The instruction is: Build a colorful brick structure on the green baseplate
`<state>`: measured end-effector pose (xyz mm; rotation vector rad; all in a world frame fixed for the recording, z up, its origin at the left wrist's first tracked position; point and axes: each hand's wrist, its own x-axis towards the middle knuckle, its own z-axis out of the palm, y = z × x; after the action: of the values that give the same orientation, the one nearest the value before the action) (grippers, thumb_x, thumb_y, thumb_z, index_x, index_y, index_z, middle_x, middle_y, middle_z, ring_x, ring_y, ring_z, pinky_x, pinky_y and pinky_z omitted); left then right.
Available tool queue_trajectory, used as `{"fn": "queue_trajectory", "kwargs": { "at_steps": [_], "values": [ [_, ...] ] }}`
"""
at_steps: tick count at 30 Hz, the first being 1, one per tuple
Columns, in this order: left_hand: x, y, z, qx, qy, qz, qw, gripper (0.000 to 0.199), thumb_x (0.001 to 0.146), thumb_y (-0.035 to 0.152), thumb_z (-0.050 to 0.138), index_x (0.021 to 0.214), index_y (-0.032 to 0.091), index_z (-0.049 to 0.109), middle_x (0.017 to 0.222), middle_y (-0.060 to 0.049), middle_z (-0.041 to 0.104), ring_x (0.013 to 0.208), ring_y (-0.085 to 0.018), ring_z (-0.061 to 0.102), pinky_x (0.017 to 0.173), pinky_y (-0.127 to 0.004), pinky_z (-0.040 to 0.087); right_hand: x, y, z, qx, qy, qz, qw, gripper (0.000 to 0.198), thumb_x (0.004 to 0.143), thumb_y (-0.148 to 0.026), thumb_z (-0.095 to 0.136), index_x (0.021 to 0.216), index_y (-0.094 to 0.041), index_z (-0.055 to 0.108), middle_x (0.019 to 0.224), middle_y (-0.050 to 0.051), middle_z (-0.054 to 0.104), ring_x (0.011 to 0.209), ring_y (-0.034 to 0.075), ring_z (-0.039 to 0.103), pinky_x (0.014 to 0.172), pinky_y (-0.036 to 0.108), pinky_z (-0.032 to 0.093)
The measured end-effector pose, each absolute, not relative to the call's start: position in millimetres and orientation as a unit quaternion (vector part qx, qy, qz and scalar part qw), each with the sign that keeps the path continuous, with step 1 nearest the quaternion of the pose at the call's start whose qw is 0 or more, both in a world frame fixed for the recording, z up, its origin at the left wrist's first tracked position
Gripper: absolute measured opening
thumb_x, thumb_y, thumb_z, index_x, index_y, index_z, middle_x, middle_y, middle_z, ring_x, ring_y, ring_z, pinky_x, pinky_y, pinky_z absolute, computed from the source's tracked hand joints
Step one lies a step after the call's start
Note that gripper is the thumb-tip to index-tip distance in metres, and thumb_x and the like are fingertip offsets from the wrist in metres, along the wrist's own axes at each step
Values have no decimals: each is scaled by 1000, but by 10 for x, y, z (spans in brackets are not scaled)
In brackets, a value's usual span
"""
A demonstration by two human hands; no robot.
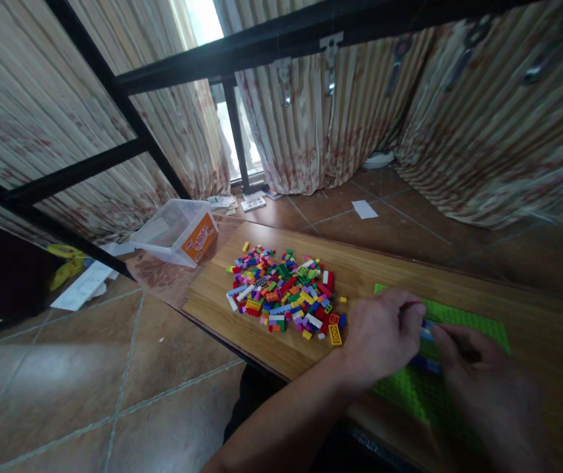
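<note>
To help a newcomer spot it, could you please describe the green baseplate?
Find the wooden tabletop, then the heap of small loose bricks on it. Right of that heap, beneath the left hand and right hand, lies the baseplate: a broad, flat, bright green studded sheet, far larger than any brick.

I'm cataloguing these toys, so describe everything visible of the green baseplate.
The green baseplate is a flat, bright green sheet with straight edges and a studded surface; it looks like plastic. It lies flat on the wooden tabletop, right of the loose brick pile in the picture. The left hand and right hand hide much of it, and its near part is shadowed. Blue pieces show between the hands; blur hides whether they are fixed to it.
</note>
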<state>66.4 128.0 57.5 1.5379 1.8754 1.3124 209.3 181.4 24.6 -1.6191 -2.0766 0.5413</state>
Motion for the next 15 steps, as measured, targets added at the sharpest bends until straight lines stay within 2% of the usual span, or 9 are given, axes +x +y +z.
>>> {"fn": "queue_trajectory", "kwargs": {
  "at_steps": [4, 7, 10, 15],
  "values": [
    [509, 1221, 646, 528, 660, 501, 187, 30, 95, 30, 40, 79, 19, 62, 73, 0, 63, 70, -12, 58, 64, -21, 46, 1869, 1611, 183, -467, -799, 258, 277, 32, 85, -49, 47, 89, -23, 65, 92, 8, 69, 79, 25, 64, 74, 38, 47],
    [353, 1167, 683, 504, 654, 538, 171, 33, 95, 32, 41, 71, 18, 59, 64, 1, 56, 64, -11, 53, 59, -21, 43, 1686, 1476, 125, -390, -833, 271, 283, 26, 87, -42, 47, 87, -23, 64, 88, 7, 68, 80, 23, 63, 75, 37, 46],
    [186, 1116, 700, 459, 649, 589, 147, 33, 95, 35, 42, 72, 17, 58, 63, 2, 52, 62, -10, 50, 59, -21, 41, 1482, 1362, 85, -326, -863, 247, 295, 20, 88, -35, 49, 86, -22, 64, 87, 5, 67, 83, 23, 62, 76, 37, 43],
    [-7, 1046, 705, 363, 644, 658, 145, 34, 96, 39, 41, 77, 17, 59, 68, 1, 56, 61, -10, 49, 57, -21, 40, 1158, 1174, 25, -234, -895, 210, 316, 16, 84, -27, 52, 92, -21, 65, 94, 7, 66, 89, 24, 60, 77, 38, 44]
  ]
}}
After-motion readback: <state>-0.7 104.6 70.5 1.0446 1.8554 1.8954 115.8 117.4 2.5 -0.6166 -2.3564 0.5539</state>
